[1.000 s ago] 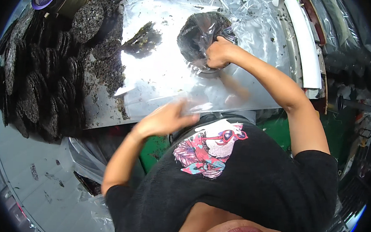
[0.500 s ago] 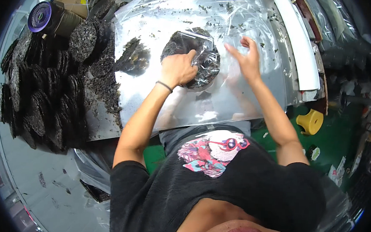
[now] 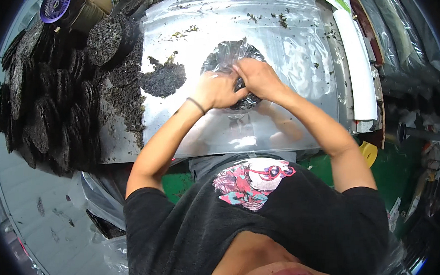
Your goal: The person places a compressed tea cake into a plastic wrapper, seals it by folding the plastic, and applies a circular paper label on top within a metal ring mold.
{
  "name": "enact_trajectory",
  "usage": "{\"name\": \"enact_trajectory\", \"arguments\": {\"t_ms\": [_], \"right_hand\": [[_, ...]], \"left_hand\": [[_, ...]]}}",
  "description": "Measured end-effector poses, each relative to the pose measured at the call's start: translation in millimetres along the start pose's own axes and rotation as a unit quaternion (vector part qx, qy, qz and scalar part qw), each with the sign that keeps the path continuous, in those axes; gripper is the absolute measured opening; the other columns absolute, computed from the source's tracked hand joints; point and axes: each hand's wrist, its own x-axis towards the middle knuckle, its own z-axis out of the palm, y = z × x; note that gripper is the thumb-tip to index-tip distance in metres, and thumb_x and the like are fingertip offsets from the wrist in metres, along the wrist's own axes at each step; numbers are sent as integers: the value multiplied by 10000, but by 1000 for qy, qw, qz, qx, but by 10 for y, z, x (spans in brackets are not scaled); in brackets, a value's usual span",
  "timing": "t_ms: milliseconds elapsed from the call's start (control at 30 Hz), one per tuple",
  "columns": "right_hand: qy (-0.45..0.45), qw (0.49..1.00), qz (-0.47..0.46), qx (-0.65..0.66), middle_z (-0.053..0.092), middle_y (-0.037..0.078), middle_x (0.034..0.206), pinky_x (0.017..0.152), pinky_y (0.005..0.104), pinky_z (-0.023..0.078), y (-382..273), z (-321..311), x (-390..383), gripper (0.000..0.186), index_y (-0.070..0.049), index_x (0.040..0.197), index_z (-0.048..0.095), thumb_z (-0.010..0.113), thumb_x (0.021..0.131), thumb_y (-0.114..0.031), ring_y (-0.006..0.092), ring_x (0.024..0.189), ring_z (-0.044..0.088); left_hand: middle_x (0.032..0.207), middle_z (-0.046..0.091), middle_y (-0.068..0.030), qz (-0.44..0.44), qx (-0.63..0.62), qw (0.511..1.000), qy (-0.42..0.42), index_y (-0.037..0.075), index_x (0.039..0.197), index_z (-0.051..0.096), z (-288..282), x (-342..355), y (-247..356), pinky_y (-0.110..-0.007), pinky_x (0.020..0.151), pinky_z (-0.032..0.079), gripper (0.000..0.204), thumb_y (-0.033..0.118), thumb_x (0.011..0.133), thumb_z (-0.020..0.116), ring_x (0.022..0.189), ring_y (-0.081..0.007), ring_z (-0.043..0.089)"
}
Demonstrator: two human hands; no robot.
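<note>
A dark round cake that looks like dried seaweed [image 3: 215,61] lies on the table, covered by a clear plastic bag [image 3: 230,51] gathered in creases over its top. My left hand [image 3: 214,90] rests on the cake's near left part with the fingers closed on the plastic. From the right, my right hand [image 3: 258,78] meets it, its fingertips pinching the film over the middle of the cake. The two hands touch or nearly touch, and they hide much of the cake. Just left of it sits a loose pile of dark flakes [image 3: 164,78].
Many round seaweed cakes [image 3: 44,121] are stacked at the left, beside a small purple-rimmed fan [image 3: 56,3]. Clear plastic sheeting [image 3: 302,117] covers the tabletop, with crumbs scattered on it. A white roll [image 3: 356,70] lies along the right edge; a yellow stool [image 3: 368,152] stands on the green floor.
My right hand has come in from the right, where it was raised and apart, and now grips the plastic beside my left hand. The left hand has gone from pointing to gripping.
</note>
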Motion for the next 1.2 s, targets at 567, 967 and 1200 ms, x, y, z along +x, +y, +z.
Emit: {"name": "enact_trajectory", "arguments": {"t_ms": [567,967,1200], "right_hand": [[-315,909,43,-269,757,176,965,738,429,591,-417,139,453,277,-22,893,774,561,820,-183,322,887,743],[26,996,-80,9,633,170,1286,883,413,534,-210,-769,-238,563,-78,1299,630,808,797,-260,344,1117,637],[-57,993,-83,65,671,89,931,745,393,546,-155,-540,-18,94,-34,838,739,720,845,-126,280,854,671]], "left_hand": [[868,712,-49,-128,-787,589,130,-20,1010,656,-61,145,-1179,-273,718,493,238,152,848,681,748,-165,645],[1158,636,-25,129,226,943,206,177,941,769,-1,86,-167,-373,883,445,210,158,780,637,1084,-228,567],[1444,546,-200,46,-360,929,76,25,1469,468,-298,-119,-356,-401,1157,394,842,175,699,772,1374,-320,500]]}}
